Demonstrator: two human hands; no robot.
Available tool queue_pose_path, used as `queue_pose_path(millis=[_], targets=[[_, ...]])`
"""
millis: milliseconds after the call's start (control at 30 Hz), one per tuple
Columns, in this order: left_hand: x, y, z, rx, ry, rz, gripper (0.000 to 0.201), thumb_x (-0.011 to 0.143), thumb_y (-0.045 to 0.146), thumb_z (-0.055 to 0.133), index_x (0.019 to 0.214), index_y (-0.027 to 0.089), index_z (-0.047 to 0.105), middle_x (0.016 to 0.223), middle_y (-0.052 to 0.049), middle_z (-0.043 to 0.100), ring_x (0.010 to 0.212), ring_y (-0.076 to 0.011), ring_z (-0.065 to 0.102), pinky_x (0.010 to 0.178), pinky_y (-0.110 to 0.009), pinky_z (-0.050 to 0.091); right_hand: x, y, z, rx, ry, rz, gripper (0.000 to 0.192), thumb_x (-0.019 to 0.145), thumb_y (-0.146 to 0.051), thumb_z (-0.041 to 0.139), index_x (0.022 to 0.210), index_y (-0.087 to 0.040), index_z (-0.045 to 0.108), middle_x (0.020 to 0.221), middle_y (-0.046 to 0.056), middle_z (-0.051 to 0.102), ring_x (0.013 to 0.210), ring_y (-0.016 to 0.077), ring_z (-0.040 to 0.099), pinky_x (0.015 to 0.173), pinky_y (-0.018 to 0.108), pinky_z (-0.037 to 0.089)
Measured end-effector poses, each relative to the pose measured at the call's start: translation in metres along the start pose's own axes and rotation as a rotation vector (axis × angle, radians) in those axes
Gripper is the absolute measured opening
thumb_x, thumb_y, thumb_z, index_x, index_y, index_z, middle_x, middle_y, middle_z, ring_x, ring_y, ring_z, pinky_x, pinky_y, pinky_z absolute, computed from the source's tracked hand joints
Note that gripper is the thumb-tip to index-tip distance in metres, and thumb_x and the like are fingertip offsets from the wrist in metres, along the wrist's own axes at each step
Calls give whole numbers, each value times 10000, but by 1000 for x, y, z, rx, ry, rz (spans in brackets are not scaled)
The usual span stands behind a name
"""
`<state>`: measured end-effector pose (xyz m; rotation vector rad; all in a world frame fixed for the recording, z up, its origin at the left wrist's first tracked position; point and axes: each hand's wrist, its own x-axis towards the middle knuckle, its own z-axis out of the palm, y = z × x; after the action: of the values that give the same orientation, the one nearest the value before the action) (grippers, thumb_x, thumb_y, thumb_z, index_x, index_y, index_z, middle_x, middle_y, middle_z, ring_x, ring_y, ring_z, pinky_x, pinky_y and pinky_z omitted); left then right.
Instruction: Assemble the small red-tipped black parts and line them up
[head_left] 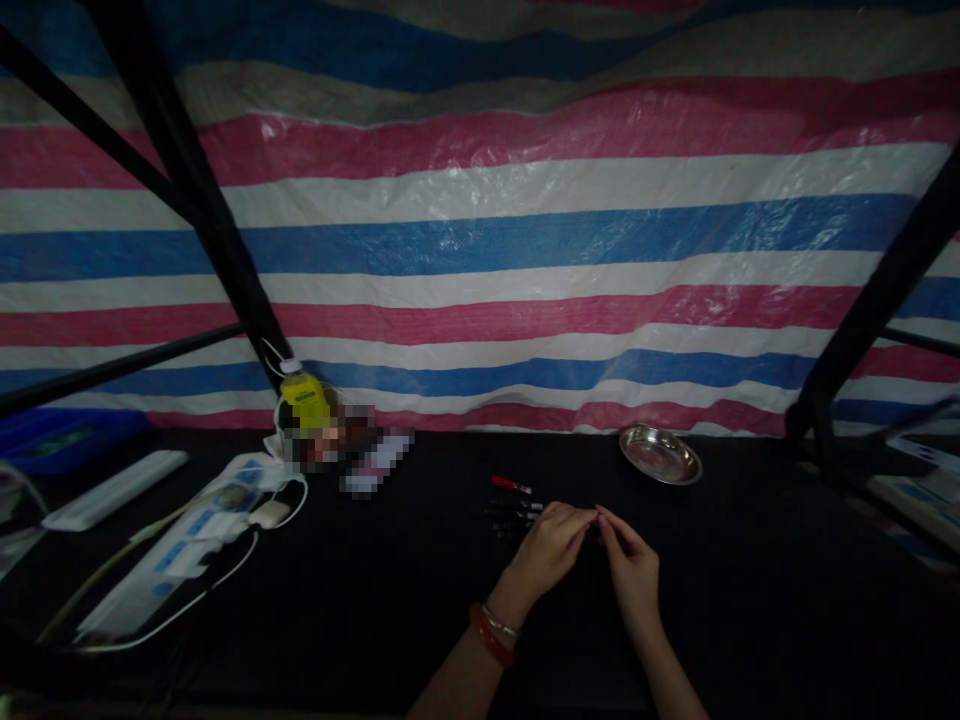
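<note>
My left hand (551,545) and my right hand (631,565) meet fingertip to fingertip above the black table. The fingers of both are pinched closed. A tiny reddish spot shows between the fingertips, but what they hold is too small and dark to name. Just left of my left hand lie several black pens (514,507) side by side, partly hidden by that hand. Beyond them a red marker (511,485) rests on the table. Two bracelets (493,635) circle my left wrist.
A round metal dish (660,455) stands at the back right. On the left are a power strip (180,545) with plugs and white cables, a yellow bottle (306,400), a blue tray (67,440) and a blurred-out flat item (377,462). Black frame posts (217,230) rise before a striped sheet.
</note>
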<state>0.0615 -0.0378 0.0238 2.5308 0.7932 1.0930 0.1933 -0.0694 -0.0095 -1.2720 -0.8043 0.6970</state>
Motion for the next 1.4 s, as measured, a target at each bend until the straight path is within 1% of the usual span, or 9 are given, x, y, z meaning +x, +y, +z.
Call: queue_pose_path(millis=[167,300,400,533,667,767,867,1067,1400], targets=[[-1,-3,1,-12,31,-39,337,906,149,376,1209,221,505,1184,-56,588,1097,-150,542,942,-335,472,1,-1,5,53,-69,35,404,577,-449,730,869,-171,723,890,86,721,859,264,655,806,415,513],[-1,-10,0,-58,92,-84,332,897,163,406,1211,217,502,1146,-60,585,1083,-151,544,944,-324,475,3,-5,10,98,-118,105,403,545,-438,755,853,-179,725,799,68,727,706,222,658,622,321,531],[0,-18,-2,-116,150,-144,369,876,173,454,1241,228,468,1166,-62,561,1077,-153,545,952,-338,468,8,-4,16,95,-153,133,391,541,-443,756,821,-171,727,732,69,722,565,180,617,481,268,477],[1,-24,-5,-155,219,-217,426,848,163,476,1265,240,434,1156,-56,555,1022,-142,570,942,-348,462,17,2,30,146,-230,140,405,569,-461,738,829,-152,721,728,76,716,560,175,613,475,267,462],[2,-30,-14,12,325,-303,483,783,133,512,1253,224,448,1174,-68,564,1069,-180,540,948,-388,429,33,9,46,304,-271,271,396,536,-440,768,803,-155,704,675,58,700,527,164,606,474,273,466],[-1,-41,-24,242,365,-495,380,766,121,510,1132,209,558,1175,-84,586,1103,-233,518,939,-454,393,43,12,53,393,-270,352,362,508,-404,792,762,-168,690,637,39,684,512,149,603,484,270,482],[-6,-54,-32,385,337,-706,277,808,154,470,1037,180,623,1189,-125,585,1113,-271,512,917,-490,366,49,12,55,383,-320,354,324,521,-369,795,752,-168,690,649,34,681,526,138,604,501,261,490],[-8,-60,-38,403,194,-869,247,835,207,477,1011,220,650,1178,-81,616,1108,-237,513,934,-441,307,46,11,51,358,-444,416,331,509,-352,813,751,-155,703,748,60,699,499,93,558,488,227,449],[-12,-69,-39,325,199,-862,265,830,127,455,957,240,659,1100,-48,651,1057,-220,521,883,-402,283,41,13,54,383,-342,351,357,461,-373,828,710,-155,694,652,33,669,472,86,513,454,223,366]])
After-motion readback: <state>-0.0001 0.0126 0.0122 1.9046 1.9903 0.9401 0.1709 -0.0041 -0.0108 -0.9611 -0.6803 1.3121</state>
